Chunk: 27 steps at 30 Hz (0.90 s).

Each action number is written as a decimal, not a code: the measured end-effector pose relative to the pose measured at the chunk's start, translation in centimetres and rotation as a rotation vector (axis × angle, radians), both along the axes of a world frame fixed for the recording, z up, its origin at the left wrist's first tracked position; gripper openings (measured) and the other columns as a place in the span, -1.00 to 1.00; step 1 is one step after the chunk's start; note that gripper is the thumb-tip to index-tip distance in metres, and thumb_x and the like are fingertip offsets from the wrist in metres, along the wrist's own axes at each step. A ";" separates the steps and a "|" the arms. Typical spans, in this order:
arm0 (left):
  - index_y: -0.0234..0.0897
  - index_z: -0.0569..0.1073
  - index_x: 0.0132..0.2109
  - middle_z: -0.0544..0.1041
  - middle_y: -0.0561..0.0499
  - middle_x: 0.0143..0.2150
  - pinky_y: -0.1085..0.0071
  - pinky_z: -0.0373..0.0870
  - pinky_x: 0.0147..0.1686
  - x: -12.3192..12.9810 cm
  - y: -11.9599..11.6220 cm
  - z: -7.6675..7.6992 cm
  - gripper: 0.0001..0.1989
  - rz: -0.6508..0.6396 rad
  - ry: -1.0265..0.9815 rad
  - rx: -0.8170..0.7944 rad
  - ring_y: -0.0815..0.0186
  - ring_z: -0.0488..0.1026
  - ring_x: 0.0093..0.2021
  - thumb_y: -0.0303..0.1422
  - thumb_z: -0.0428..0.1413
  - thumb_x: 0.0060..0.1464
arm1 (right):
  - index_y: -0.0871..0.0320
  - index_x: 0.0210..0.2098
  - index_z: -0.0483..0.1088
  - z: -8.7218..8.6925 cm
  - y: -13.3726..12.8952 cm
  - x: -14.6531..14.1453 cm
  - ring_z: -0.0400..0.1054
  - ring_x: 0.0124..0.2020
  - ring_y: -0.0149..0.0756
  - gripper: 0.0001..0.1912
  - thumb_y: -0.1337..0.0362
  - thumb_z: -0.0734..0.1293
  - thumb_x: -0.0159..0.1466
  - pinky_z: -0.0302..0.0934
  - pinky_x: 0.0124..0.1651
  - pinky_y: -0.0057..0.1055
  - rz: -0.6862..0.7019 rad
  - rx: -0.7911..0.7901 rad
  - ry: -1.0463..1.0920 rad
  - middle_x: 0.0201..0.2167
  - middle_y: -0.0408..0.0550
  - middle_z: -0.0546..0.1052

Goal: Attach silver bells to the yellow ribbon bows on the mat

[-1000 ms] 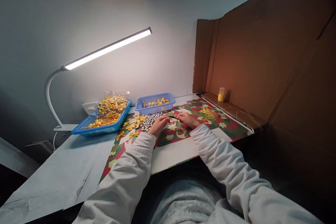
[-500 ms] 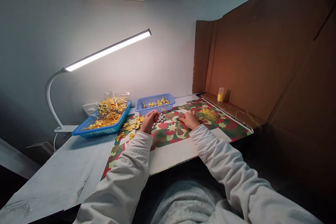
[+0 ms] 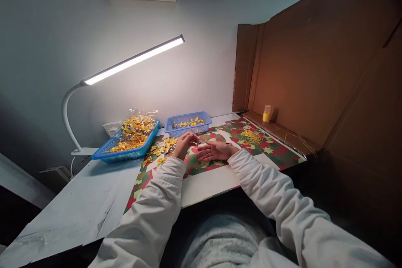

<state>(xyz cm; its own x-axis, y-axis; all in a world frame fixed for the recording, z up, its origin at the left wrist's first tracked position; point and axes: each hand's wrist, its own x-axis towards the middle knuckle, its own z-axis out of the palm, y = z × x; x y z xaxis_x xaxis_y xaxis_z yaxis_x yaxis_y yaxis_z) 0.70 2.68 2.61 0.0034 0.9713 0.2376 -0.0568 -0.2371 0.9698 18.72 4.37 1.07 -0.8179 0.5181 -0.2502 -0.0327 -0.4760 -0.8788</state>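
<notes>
My left hand (image 3: pixel 185 144) is over the camouflage-patterned sheet (image 3: pixel 204 171), fingertips drawn together in a pinch; whatever they hold is too small to make out. Facing it, my right hand (image 3: pixel 216 150) is turned palm up with its fingers stretched out and nothing visible in them. Yellow ribbon bows (image 3: pixel 162 146) lie in a loose pile left of my left hand, with small silver beads or bells among them. More of the shiny silver pieces are partly hidden behind the left fingers. To the right of my right hand is a tangle of yellow cords (image 3: pixel 251 136).
A blue basket (image 3: pixel 125 157) heaped with yellow bows stands at left, and a smaller blue basket (image 3: pixel 187 130) with bows at the back. A lamp (image 3: pixel 135 59) arches above. A yellow bottle (image 3: pixel 266 114) stands by the cardboard wall (image 3: pixel 314 71).
My right hand has moved left towards my left hand, turned palm up and spread its fingers. My left hand stays pinched. The whole view has shifted slightly.
</notes>
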 end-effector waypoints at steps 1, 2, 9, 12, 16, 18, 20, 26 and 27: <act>-0.31 0.32 -0.49 0.44 0.03 -0.50 0.40 0.33 -0.40 0.1 -0.1 0.0 -0.73 -0.008 -0.002 0.002 0.37 0.40 -0.47 -0.17 0.10 -0.16 | 0.29 -0.10 0.35 0.2 -0.1 0.0 0.44 -0.13 -0.23 -0.54 0.06 0.03 0.35 0.29 -0.07 -0.30 0.014 -0.017 0.053 -0.16 0.17 0.52; -0.31 0.33 -0.50 0.44 0.03 -0.50 0.40 0.33 -0.39 0.1 -0.1 0.0 -0.74 -0.012 -0.007 0.004 0.37 0.40 -0.47 -0.17 0.11 -0.16 | 0.27 -0.06 0.31 0.4 -0.2 0.1 0.42 -0.08 -0.22 -0.54 0.04 0.03 0.35 0.27 -0.03 -0.25 0.021 -0.026 0.101 -0.10 0.17 0.49; -0.34 0.38 -0.50 0.44 0.03 -0.51 0.46 0.28 -0.41 0.2 0.0 -0.4 -0.74 -0.048 -0.024 0.035 0.40 0.37 -0.47 -0.19 0.14 -0.15 | 0.14 0.09 0.21 0.3 -0.5 -0.2 0.25 0.11 -0.17 -0.48 -0.05 0.03 0.31 0.11 0.12 -0.09 0.059 0.019 0.284 0.08 0.11 0.35; -0.33 0.39 -0.49 0.44 0.03 -0.51 0.47 0.28 -0.42 0.2 -0.2 -0.4 -0.74 -0.073 0.024 0.052 0.40 0.37 -0.46 -0.18 0.13 -0.13 | 0.15 0.05 0.25 0.1 -0.4 -0.5 0.19 0.16 -0.15 -0.49 -0.04 0.02 0.32 0.17 0.08 -0.13 0.003 0.057 0.271 0.15 0.08 0.28; -0.32 0.39 -0.49 0.47 0.00 -0.48 0.48 0.25 -0.45 0.4 -0.6 -0.3 -0.71 -0.114 0.126 0.025 0.38 0.39 -0.46 -0.15 0.11 -0.10 | 0.06 -0.01 0.29 -0.3 0.3 -0.7 0.16 0.18 -0.25 -0.69 0.13 0.13 0.31 0.28 -0.08 -0.31 -0.291 0.131 0.264 0.25 -0.06 0.18; -0.32 0.40 -0.48 0.50 -0.03 -0.46 0.49 0.25 -0.46 0.7 -0.7 -0.2 -0.71 -0.120 0.186 0.018 0.38 0.39 -0.46 -0.15 0.10 -0.10 | 0.04 -0.08 0.33 -0.5 0.8 -0.8 0.22 0.14 -0.29 -0.75 0.20 0.21 0.26 0.29 -0.21 -0.42 -0.513 0.176 0.263 0.21 -0.10 0.26; -0.32 0.43 -0.45 0.53 -0.06 -0.42 0.48 0.25 -0.45 0.7 -0.7 -0.1 -0.71 -0.118 0.253 0.011 0.37 0.41 -0.45 -0.14 0.10 -0.10 | 0.06 -0.16 0.37 -0.7 1.3 -0.6 0.29 0.06 -0.28 -0.78 0.18 0.28 0.20 0.26 -0.34 -0.50 -0.726 0.255 0.263 0.10 -0.07 0.38; -0.28 0.48 -0.46 0.53 -0.05 -0.44 0.42 0.28 -0.36 -4.2 0.1 0.9 -0.86 0.289 0.765 0.048 0.24 0.44 -0.37 -0.29 0.14 -0.16 | 0.16 -0.33 0.39 -1.1 2.0 0.1 0.40 -0.19 -0.26 -0.66 0.04 0.38 0.02 0.16 -0.53 -0.53 -0.938 0.537 0.197 -0.18 0.02 0.54; -0.27 0.47 -0.50 0.52 -0.05 -0.45 0.40 0.28 -0.33 -5.9 0.2 1.0 -0.93 0.390 0.885 0.020 0.20 0.44 -0.33 -0.36 0.18 -0.23 | 0.15 -0.35 0.36 -1.1 2.1 0.1 0.42 -0.25 -0.28 -0.66 0.04 0.38 0.00 0.18 -0.52 -0.52 -0.935 0.561 0.188 -0.23 0.01 0.55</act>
<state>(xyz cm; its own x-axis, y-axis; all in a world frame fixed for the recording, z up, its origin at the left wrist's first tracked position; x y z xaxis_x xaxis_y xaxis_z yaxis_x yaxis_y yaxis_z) -5.18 2.85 3.66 -0.1332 0.9379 0.3202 0.7783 -0.1011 0.6197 18.86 6.48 -0.07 -0.0447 0.9525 0.3011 -0.3274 0.2708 -0.9052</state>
